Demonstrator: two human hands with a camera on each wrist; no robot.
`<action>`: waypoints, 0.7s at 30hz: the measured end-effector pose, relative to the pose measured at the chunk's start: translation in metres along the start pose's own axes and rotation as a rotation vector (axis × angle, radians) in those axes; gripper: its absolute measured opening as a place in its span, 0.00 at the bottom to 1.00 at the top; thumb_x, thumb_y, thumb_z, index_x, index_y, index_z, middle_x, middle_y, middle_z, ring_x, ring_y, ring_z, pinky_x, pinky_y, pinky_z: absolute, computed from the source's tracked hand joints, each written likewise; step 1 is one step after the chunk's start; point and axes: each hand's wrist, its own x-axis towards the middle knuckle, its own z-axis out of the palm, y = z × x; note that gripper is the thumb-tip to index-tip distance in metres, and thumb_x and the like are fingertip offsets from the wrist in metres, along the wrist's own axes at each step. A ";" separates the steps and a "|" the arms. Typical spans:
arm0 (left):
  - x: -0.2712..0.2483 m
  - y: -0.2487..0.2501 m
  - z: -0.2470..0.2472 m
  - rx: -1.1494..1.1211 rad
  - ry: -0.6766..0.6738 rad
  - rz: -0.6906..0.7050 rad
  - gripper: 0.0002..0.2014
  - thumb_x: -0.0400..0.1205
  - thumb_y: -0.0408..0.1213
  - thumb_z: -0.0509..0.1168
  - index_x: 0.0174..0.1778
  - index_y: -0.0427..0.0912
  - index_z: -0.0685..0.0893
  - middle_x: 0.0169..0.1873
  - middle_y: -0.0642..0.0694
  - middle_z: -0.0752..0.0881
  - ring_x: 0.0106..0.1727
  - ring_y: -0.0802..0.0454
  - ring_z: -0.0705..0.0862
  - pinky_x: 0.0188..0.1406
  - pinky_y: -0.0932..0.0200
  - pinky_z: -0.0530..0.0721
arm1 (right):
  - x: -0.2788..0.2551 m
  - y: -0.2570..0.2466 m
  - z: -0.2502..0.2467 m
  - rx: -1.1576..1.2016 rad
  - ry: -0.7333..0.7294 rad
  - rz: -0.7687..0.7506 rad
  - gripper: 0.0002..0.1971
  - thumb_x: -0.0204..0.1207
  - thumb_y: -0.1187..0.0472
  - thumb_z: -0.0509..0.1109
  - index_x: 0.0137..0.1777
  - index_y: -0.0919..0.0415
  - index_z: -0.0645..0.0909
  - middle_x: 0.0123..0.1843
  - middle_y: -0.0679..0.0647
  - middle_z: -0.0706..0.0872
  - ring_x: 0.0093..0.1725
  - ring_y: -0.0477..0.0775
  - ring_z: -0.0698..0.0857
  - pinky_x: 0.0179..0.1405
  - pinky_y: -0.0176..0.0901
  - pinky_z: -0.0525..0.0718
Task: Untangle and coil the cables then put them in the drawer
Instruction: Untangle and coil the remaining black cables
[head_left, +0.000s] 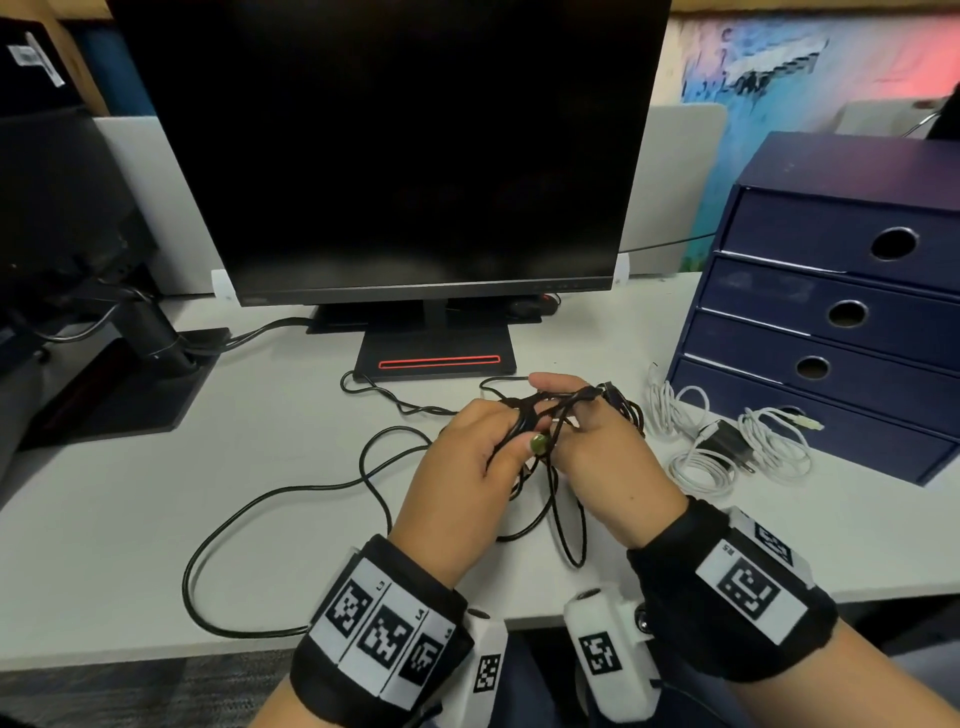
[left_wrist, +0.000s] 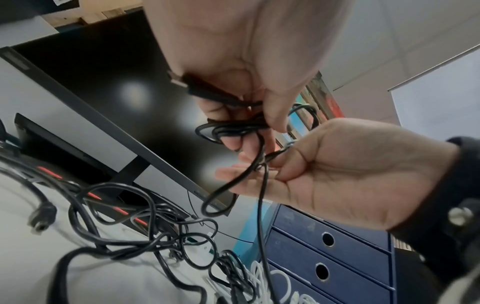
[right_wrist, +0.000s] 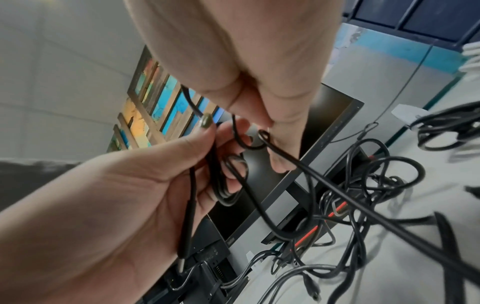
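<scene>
A tangle of thin black cables (head_left: 550, 410) hangs just above the white desk (head_left: 130, 519), between both hands. My left hand (head_left: 514, 431) grips a bunch of loops, thumb on top; a USB plug (left_wrist: 179, 80) sticks out of its fist. My right hand (head_left: 561, 400) pinches a strand of the same tangle at a small knot (right_wrist: 265, 135). More black cable (head_left: 249, 519) trails in wide loops over the desk to the left. The navy drawer unit (head_left: 831, 322) stands to the right with all its drawers shut.
White cables and a black charger (head_left: 727, 447) lie in front of the lowest drawer. A dark monitor (head_left: 395, 156) on its stand (head_left: 436, 358) fills the back of the desk. A second monitor base (head_left: 130, 384) sits at the left.
</scene>
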 end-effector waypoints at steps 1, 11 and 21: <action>-0.001 0.000 0.002 0.007 -0.008 -0.003 0.14 0.85 0.35 0.61 0.38 0.60 0.75 0.42 0.60 0.77 0.46 0.72 0.75 0.43 0.79 0.69 | 0.000 0.000 0.000 -0.065 -0.025 -0.026 0.23 0.78 0.86 0.50 0.71 0.73 0.69 0.44 0.64 0.79 0.34 0.40 0.86 0.37 0.25 0.82; 0.001 -0.005 -0.009 0.115 -0.175 -0.101 0.15 0.87 0.40 0.57 0.34 0.61 0.70 0.39 0.58 0.74 0.42 0.64 0.75 0.39 0.77 0.68 | -0.004 -0.005 -0.003 -0.530 0.017 -0.009 0.16 0.72 0.72 0.72 0.56 0.56 0.84 0.47 0.54 0.89 0.41 0.50 0.88 0.49 0.36 0.86; 0.001 -0.008 -0.014 0.061 -0.180 -0.058 0.09 0.85 0.40 0.61 0.39 0.45 0.80 0.39 0.56 0.74 0.43 0.62 0.76 0.41 0.72 0.71 | -0.007 -0.020 -0.009 -0.465 -0.034 0.159 0.06 0.76 0.69 0.68 0.39 0.63 0.84 0.28 0.70 0.87 0.23 0.64 0.85 0.30 0.51 0.87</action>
